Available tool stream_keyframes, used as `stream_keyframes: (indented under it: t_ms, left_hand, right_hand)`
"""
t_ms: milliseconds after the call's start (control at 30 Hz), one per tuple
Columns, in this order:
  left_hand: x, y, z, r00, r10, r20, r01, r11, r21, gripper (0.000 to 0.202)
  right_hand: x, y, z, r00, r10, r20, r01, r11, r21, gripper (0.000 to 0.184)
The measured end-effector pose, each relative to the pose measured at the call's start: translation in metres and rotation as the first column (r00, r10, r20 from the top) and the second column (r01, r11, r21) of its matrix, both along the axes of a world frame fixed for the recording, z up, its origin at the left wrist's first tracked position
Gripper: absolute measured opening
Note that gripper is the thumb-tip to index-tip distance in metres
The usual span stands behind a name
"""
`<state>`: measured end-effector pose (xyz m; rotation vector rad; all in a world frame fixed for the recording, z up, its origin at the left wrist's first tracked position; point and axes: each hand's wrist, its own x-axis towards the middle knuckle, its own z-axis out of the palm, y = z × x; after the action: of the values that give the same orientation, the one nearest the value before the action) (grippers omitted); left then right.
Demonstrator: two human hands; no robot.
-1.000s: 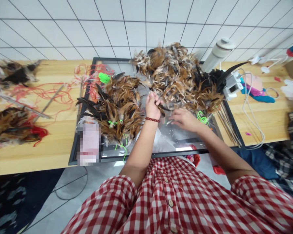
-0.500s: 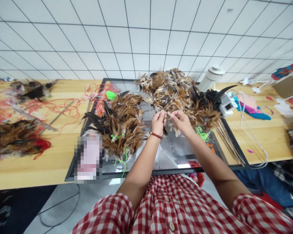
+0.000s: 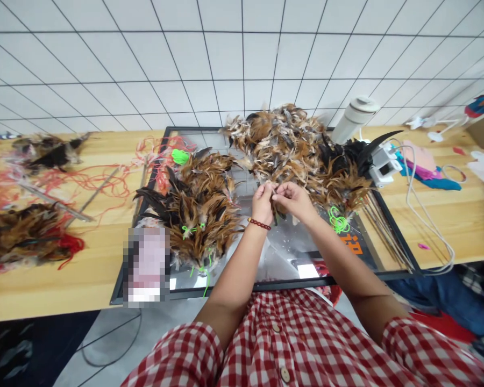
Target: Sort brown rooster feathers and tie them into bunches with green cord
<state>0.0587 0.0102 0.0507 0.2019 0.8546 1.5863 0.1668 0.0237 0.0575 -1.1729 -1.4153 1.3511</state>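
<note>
My left hand (image 3: pixel 262 203), with a red bead bracelet at the wrist, is closed round a small bunch of brown feathers (image 3: pixel 275 210). My right hand (image 3: pixel 292 201) touches it from the right, fingers pinched on the same bunch. Both hands hover over a black-framed glass panel (image 3: pixel 266 282) on the wooden table. A loose heap of brown and white feathers (image 3: pixel 284 142) lies just beyond my hands. Tied feather bundles (image 3: pixel 199 207) with green cord lie to the left of my hands.
A white cylinder (image 3: pixel 350 118) and a small white device (image 3: pixel 382 163) with a cable stand at the right. Thin sticks (image 3: pixel 383 231) lie along the panel's right edge. Red cord (image 3: pixel 105 177) and more feather bundles (image 3: pixel 22 231) cover the table's left part. A blurred pink patch (image 3: pixel 147 263) sits at the panel's front left.
My right hand has left the panel's surface and come up to my left hand. Both now pinch the small feather bunch together.
</note>
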Motion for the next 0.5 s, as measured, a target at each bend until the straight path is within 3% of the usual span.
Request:
stream_keyframes:
  t_ms: [67, 133, 167, 233, 333, 400, 500]
  left_hand:
    - [-0.003, 0.000, 0.005, 0.997, 0.009, 0.071, -0.010, 1.000, 0.003, 0.035]
    - [-0.007, -0.002, 0.011, 0.990, -0.001, 0.140, 0.000, 1.000, 0.005, 0.038]
    - [-0.008, -0.003, 0.014, 0.988, -0.007, 0.157, 0.007, 1.000, -0.003, 0.038]
    - [-0.010, -0.005, 0.019, 0.987, -0.018, 0.158, 0.021, 1.000, -0.014, 0.037]
    - [-0.008, -0.008, 0.021, 0.992, -0.045, 0.119, 0.046, 0.999, -0.010, 0.035]
    - [-0.006, -0.009, 0.019, 0.994, -0.066, 0.085, 0.066, 0.998, -0.002, 0.035]
    - [-0.004, -0.010, 0.013, 0.996, -0.081, 0.047, 0.081, 0.997, -0.002, 0.037]
  right_hand:
    - [0.016, 0.004, 0.000, 0.993, -0.011, 0.120, 0.003, 0.997, 0.071, 0.040]
    - [0.037, 0.014, 0.002, 0.946, -0.179, 0.272, 0.129, 0.973, 0.191, 0.030]
    - [0.047, 0.021, 0.002, 0.885, -0.303, 0.353, 0.216, 0.940, 0.265, 0.026]
    - [0.064, 0.038, 0.003, 0.759, -0.434, 0.484, 0.301, 0.895, 0.331, 0.024]
    - [0.077, 0.059, 0.004, 0.654, -0.402, 0.641, 0.298, 0.916, 0.270, 0.023]
    - [0.079, 0.064, 0.006, 0.650, -0.361, 0.669, 0.267, 0.932, 0.243, 0.015]
    - [0.078, 0.054, 0.012, 0.750, -0.413, 0.516, 0.301, 0.909, 0.289, 0.019]
